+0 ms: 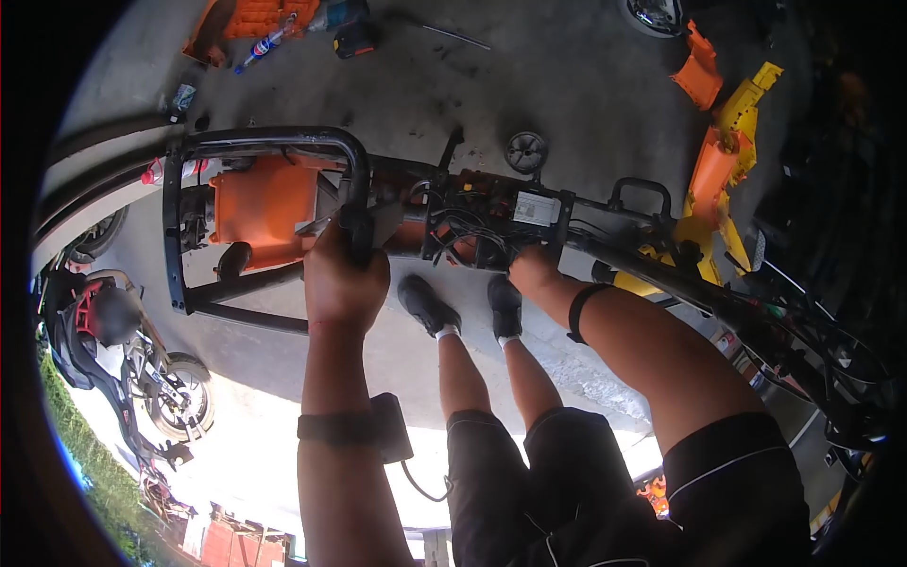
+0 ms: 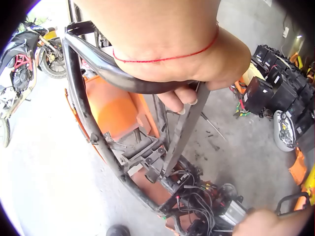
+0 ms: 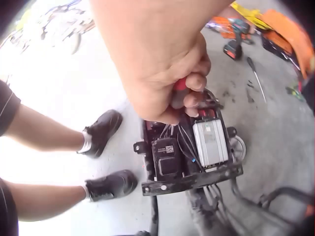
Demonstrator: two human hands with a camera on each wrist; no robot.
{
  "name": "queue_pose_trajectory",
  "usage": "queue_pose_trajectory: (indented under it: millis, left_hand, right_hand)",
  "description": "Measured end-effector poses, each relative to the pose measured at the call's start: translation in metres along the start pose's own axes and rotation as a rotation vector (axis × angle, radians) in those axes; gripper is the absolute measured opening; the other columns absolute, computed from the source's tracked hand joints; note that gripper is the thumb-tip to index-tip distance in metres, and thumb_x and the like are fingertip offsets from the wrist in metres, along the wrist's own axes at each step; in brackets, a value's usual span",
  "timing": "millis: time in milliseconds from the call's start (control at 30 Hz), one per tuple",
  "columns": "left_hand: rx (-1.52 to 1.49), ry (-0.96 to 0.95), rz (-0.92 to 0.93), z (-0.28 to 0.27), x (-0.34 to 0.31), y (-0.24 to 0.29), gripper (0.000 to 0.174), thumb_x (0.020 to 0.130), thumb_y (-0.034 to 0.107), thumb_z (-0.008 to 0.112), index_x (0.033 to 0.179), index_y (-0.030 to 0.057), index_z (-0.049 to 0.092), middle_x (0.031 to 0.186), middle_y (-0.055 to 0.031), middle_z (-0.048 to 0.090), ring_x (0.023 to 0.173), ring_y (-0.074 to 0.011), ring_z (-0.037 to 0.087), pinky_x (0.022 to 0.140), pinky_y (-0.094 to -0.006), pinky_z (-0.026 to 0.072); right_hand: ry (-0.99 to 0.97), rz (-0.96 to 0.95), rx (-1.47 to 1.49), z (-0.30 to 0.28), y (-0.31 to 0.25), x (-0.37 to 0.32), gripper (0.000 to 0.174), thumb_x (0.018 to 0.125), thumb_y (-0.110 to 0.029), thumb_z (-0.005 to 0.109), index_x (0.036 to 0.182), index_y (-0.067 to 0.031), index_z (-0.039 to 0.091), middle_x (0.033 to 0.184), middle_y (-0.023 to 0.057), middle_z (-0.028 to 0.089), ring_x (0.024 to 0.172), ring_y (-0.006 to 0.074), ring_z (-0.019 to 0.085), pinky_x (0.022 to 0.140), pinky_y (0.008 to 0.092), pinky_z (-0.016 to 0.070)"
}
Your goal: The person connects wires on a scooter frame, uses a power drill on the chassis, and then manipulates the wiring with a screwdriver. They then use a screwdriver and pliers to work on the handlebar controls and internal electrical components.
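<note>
My left hand (image 1: 345, 288) grips the black frame tube (image 2: 115, 71) of a stripped vehicle; in the left wrist view its fingertips curl beside a flat metal bar (image 2: 186, 130). An orange panel (image 1: 260, 203) sits inside the frame. My right hand (image 1: 531, 271) is down at the frame's middle, over a tangle of black wires (image 2: 197, 209). In the right wrist view its curled fingers hold a small tool with a red and grey handle (image 3: 181, 91), its working end hidden. Close by are a silver finned box (image 3: 211, 142) and a black box with a label (image 3: 166, 160).
Past the frame lie a drill (image 1: 354, 40), a plastic bottle (image 1: 265, 47) and a long thin rod (image 1: 455, 37). Orange and yellow body panels (image 1: 713, 170) lie at the right. A motorcycle (image 1: 142, 369) stands at the left. My shoes (image 1: 430, 304) are beside the frame.
</note>
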State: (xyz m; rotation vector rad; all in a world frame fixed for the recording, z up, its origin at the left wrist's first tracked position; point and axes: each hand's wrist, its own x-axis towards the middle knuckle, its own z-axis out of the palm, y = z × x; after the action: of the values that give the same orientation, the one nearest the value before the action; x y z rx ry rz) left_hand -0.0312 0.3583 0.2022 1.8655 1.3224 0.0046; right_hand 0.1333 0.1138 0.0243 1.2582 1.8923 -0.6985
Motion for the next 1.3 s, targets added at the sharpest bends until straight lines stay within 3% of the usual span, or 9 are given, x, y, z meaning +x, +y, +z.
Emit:
queue_pose_trajectory:
  millis: [133, 300, 400, 467, 567, 767, 1033, 1267, 1300]
  left_hand:
    - [-0.088, 0.004, 0.055, 0.002, -0.001, -0.005, 0.037, 0.078, 0.004, 0.059, 0.114, -0.002, 0.059, 0.095, -0.0218, 0.067, 0.09, -0.0338, 0.068, 0.076, -0.0365, 0.0524]
    - [-0.069, 0.06, 0.05, 0.002, 0.0, 0.0, 0.041, 0.069, 0.002, 0.055, 0.109, 0.0014, 0.061, 0.087, -0.0202, 0.068, 0.085, -0.0363, 0.068, 0.076, -0.0392, 0.0529]
    - [-0.125, 0.072, 0.092, 0.005, 0.001, -0.005, 0.04, 0.07, 0.002, 0.054, 0.109, 0.001, 0.06, 0.086, -0.0203, 0.068, 0.084, -0.0364, 0.068, 0.075, -0.0392, 0.0532]
    - [-0.092, 0.067, 0.091, 0.003, 0.001, -0.007, 0.039, 0.07, 0.002, 0.055, 0.108, 0.001, 0.06, 0.085, -0.02, 0.068, 0.084, -0.0365, 0.068, 0.074, -0.0393, 0.0534]
    - [-0.035, 0.048, 0.098, 0.003, 0.001, -0.007, 0.037, 0.071, 0.002, 0.055, 0.107, 0.0009, 0.06, 0.085, -0.0197, 0.069, 0.084, -0.0366, 0.068, 0.074, -0.0397, 0.0537]
    - [-0.042, 0.093, 0.132, 0.006, 0.001, -0.004, 0.038, 0.071, 0.001, 0.056, 0.109, 0.0007, 0.06, 0.09, -0.0203, 0.069, 0.087, -0.0359, 0.068, 0.077, -0.0394, 0.0536]
    - [-0.094, 0.041, 0.08, 0.002, 0.0, -0.001, 0.032, 0.076, 0.005, 0.057, 0.108, 0.0007, 0.061, 0.088, -0.0189, 0.069, 0.085, -0.0316, 0.069, 0.075, -0.0349, 0.0524]
    - [-0.083, 0.072, 0.072, 0.004, 0.0, -0.002, 0.037, 0.07, 0.002, 0.055, 0.107, 0.0016, 0.062, 0.085, -0.0173, 0.069, 0.083, -0.0309, 0.07, 0.075, -0.0348, 0.053]
    - [-0.086, 0.073, 0.073, 0.004, 0.0, -0.003, 0.037, 0.07, 0.002, 0.055, 0.107, 0.0016, 0.062, 0.085, -0.0173, 0.069, 0.083, -0.0309, 0.07, 0.075, -0.0348, 0.053]
  right_hand:
    - [0.29, 0.345, 0.312, -0.002, 0.01, -0.009, 0.012, 0.074, -0.017, 0.065, 0.08, -0.0159, 0.076, 0.075, 0.0042, 0.072, 0.07, 0.019, 0.069, 0.056, 0.0375, 0.0514]
    - [-0.306, 1.103, 2.252, 0.025, 0.046, -0.031, 0.011, 0.083, -0.017, 0.059, 0.078, -0.0068, 0.056, 0.066, 0.0061, 0.057, 0.054, 0.014, 0.057, 0.04, 0.0248, 0.0362]
    - [-0.462, 1.017, 2.571, 0.04, 0.045, -0.039, 0.011, 0.084, -0.018, 0.06, 0.087, -0.0084, 0.055, 0.067, 0.0045, 0.056, 0.054, 0.0129, 0.055, 0.041, 0.0242, 0.0345]
    - [-0.39, 1.094, 2.383, 0.024, 0.033, -0.029, 0.01, 0.082, -0.016, 0.06, 0.085, -0.0074, 0.063, 0.072, 0.0103, 0.064, 0.059, 0.0177, 0.063, 0.045, 0.0298, 0.0442]
    - [-0.081, 0.697, 1.004, -0.023, 0.025, -0.034, 0.017, 0.077, -0.016, 0.06, 0.082, -0.0089, 0.075, 0.091, 0.0181, 0.071, 0.087, 0.03, 0.071, 0.069, 0.0447, 0.056]
    - [0.371, -0.021, -0.24, 0.006, -0.007, -0.027, 0.013, 0.074, -0.015, 0.063, 0.076, -0.0082, 0.074, 0.084, 0.0117, 0.071, 0.075, 0.03, 0.069, 0.067, 0.0426, 0.0561]
    - [-0.329, 1.028, 2.435, -0.007, 0.044, -0.041, 0.021, 0.084, -0.026, 0.064, 0.089, -0.0063, 0.057, 0.078, 0.0087, 0.063, 0.053, 0.0107, 0.053, 0.041, 0.0216, 0.0388]
    - [-0.151, 0.48, 1.196, 0.065, -0.002, -0.013, 0.013, 0.085, -0.017, 0.059, 0.084, -0.0095, 0.07, 0.08, 0.0059, 0.068, 0.063, 0.0166, 0.065, 0.051, 0.0302, 0.0494]
    - [-0.116, 0.742, 0.968, 0.008, 0.003, -0.032, 0.016, 0.08, -0.013, 0.06, 0.086, -0.0118, 0.076, 0.084, 0.0031, 0.07, 0.079, 0.0189, 0.069, 0.058, 0.0348, 0.0529]
